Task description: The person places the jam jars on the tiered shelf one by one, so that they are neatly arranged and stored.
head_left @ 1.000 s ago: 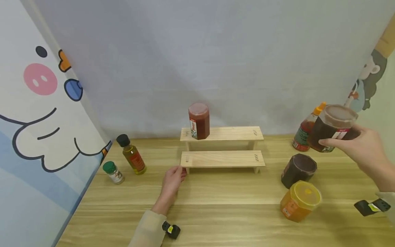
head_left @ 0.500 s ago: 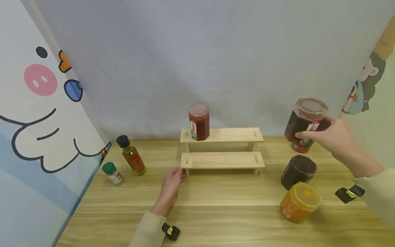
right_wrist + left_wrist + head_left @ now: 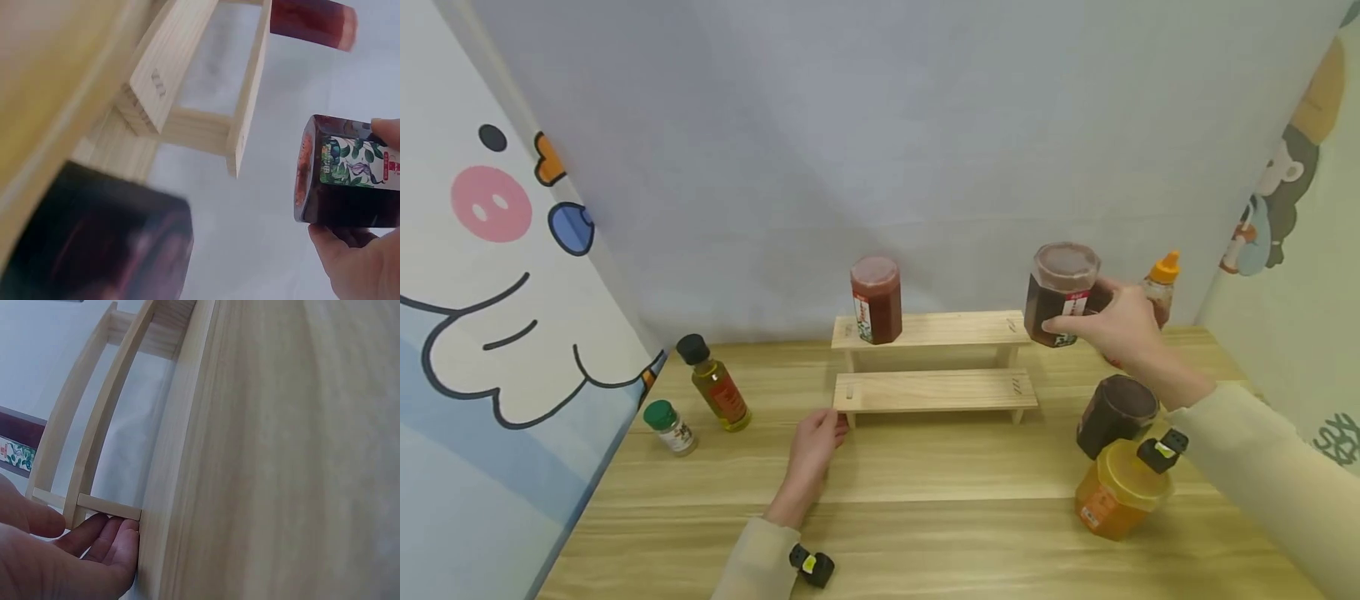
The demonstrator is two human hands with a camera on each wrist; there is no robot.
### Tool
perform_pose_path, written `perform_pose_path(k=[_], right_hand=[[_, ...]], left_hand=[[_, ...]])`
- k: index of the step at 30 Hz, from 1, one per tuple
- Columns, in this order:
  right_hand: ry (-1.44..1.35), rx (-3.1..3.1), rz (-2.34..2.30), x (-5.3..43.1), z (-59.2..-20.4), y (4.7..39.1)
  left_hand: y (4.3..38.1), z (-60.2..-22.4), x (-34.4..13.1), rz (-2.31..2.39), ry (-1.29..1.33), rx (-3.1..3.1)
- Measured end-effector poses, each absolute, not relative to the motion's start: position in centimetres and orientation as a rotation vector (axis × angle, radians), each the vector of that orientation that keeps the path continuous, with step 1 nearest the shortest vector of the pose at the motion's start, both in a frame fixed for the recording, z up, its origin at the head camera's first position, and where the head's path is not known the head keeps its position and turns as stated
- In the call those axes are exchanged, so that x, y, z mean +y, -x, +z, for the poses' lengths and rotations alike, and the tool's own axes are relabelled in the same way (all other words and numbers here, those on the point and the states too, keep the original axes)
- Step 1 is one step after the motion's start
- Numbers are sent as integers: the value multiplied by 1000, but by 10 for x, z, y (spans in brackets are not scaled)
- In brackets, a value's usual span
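Note:
My right hand (image 3: 1116,325) grips a dark, faceted jam jar (image 3: 1062,296) with a frosted lid, holding it upright in the air beside the right end of the upper step. The right wrist view shows the jar's leafy label (image 3: 356,162) between thumb and fingers. My left hand (image 3: 814,446) holds the left end of the lower step of a two-step wooden rack (image 3: 936,390). In the left wrist view its thumb and curled fingers (image 3: 112,540) pinch that end by the leg. A reddish jar (image 3: 877,304) stands on the upper step at the left.
Right of the rack stand another dark jar (image 3: 1116,415), a yellow-lidded amber jar (image 3: 1116,496) partly behind the wrist camera, and an orange-capped squeeze bottle (image 3: 1161,287) partly behind the right hand. At left are an oil bottle (image 3: 718,387) and a green-capped spice jar (image 3: 672,429).
My right hand has carried the dark jar leftward from near the squeeze bottle to the upper step's right end. My left hand keeps its hold on the rack. The view has shifted slightly.

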State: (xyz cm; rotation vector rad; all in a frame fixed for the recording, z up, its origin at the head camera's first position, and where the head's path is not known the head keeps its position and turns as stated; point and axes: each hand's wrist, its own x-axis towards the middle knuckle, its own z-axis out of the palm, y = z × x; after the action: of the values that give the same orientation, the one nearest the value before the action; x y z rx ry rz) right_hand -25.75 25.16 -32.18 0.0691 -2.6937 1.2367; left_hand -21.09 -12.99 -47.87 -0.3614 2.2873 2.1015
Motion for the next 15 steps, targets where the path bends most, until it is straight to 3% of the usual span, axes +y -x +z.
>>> perform_pose_path(k=[15], right_hand=[[-50,-2667,1389,213,-333,289]], left_hand=[[210,-478,-130,2120,366,2269]])
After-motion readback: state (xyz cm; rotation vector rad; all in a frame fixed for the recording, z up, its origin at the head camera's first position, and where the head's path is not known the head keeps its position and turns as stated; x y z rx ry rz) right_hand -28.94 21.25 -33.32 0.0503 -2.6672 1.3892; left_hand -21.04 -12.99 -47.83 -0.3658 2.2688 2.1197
